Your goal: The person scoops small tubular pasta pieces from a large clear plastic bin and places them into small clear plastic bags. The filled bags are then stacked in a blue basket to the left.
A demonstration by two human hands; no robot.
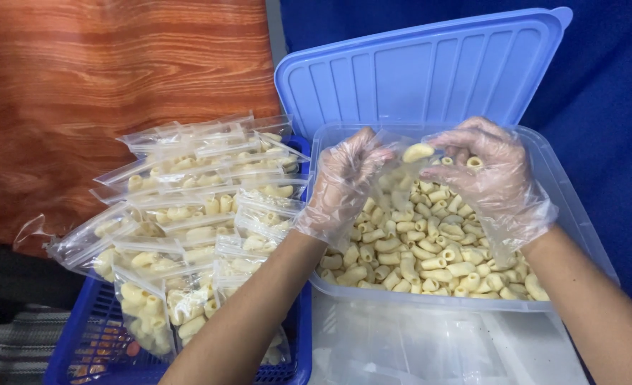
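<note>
Filling in progress: left hand [344, 182] grips small clear bag [396, 167] open, right hand [490, 178] pinches pasta piece [417, 152] at its mouth (over the tub [579, 228]); release inside seems next.

Your left hand [344, 182] blurs the small clear bag [394, 175] beside it; its outline is unclear. Blue basket [298, 335] left of the clear tub [579, 228] runs off the bottom edge, packets hiding its inside.

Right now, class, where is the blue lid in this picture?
In the head view the blue lid stands propped at the top centre, behind the clear container of macaroni, just above both gloved hands.
</note>
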